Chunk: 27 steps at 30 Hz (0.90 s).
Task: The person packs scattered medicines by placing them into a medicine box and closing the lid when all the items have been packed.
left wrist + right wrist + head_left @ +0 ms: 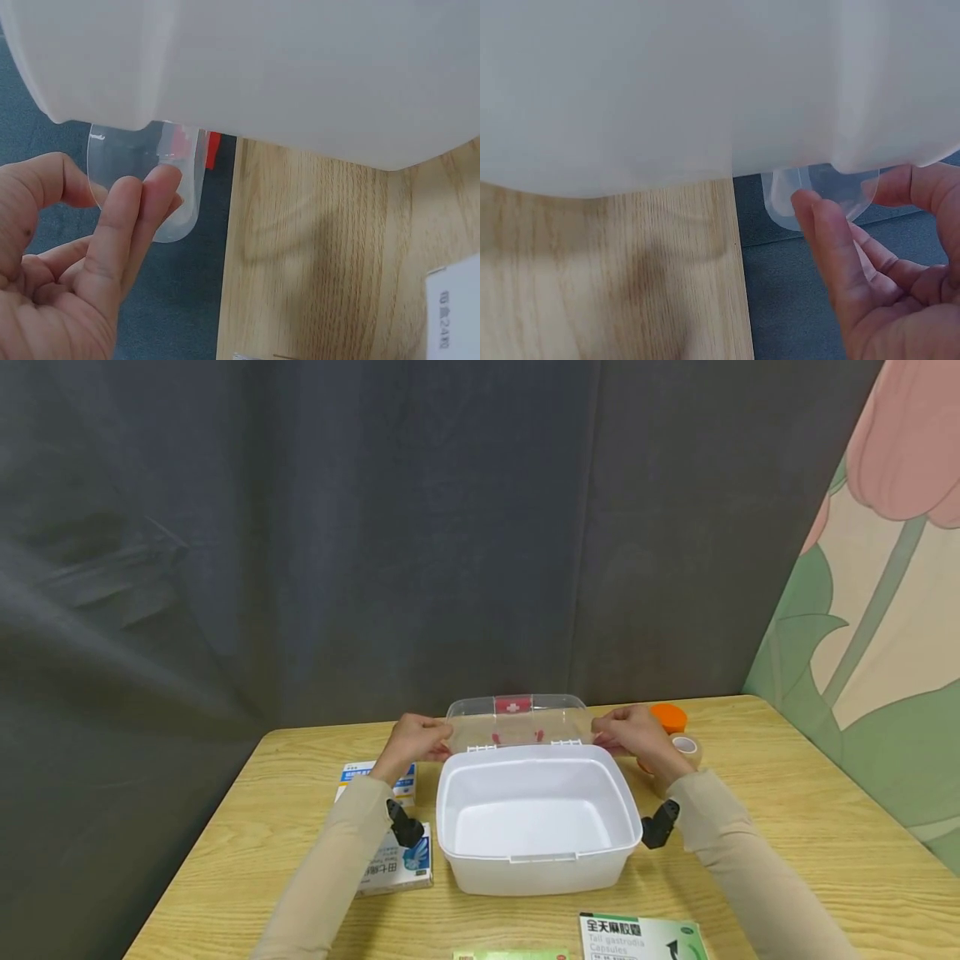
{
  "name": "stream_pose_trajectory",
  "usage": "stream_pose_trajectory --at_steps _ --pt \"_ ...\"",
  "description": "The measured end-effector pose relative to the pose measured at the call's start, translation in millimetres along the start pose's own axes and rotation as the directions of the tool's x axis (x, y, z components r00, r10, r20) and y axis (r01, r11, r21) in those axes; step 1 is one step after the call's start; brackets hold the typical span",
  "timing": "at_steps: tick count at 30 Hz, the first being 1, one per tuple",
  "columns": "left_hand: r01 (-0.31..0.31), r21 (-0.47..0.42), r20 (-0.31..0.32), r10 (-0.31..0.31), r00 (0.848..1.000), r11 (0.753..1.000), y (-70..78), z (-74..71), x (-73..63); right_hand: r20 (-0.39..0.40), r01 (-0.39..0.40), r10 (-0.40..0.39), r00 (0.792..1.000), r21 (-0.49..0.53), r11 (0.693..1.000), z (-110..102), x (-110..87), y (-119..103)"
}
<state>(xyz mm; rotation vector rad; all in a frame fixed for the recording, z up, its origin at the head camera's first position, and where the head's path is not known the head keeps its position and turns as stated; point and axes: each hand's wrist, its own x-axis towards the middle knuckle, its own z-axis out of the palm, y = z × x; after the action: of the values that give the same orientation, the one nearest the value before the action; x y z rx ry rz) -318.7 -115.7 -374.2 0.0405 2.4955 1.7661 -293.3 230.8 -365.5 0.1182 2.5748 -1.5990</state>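
Observation:
A white plastic medicine box stands on the table with its inside facing up and nothing in it. Its clear lid, marked with a white cross on red, is tipped back on the hinges at the far side. My left hand pinches the lid's left edge between thumb and fingers, while my right hand pinches its right edge. Each wrist view shows thumb and fingertips on either side of the clear plastic, below the box's white wall. In the right wrist view, the lid's corner meets the fingertips.
Medicine cartons lie left of the box, one blue and white, another with a blue wing print. A green and white carton and a green-edged one lie in front. An orange lid and a tape roll are behind my right hand.

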Motion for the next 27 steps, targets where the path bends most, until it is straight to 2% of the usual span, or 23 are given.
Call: stream_pose_trajectory --at_steps 8,18,27 --pt "0.015 0.020 0.030 -0.015 0.999 1.000 -0.9 -1.8 -2.0 0.018 -0.031 0.031 0.999 -0.005 1.000 -0.3 0.3 0.9" --pt "0.014 0.045 0.021 -0.015 1.000 0.999 -2.6 0.3 0.0 0.036 -0.011 0.011 0.999 -0.015 1.000 -2.6 0.8 2.0" --pt "0.011 0.018 0.026 -0.012 1.000 1.000 -4.4 1.9 2.1 0.038 0.000 0.002 0.999 -0.033 0.999 -3.9 2.1 2.4"
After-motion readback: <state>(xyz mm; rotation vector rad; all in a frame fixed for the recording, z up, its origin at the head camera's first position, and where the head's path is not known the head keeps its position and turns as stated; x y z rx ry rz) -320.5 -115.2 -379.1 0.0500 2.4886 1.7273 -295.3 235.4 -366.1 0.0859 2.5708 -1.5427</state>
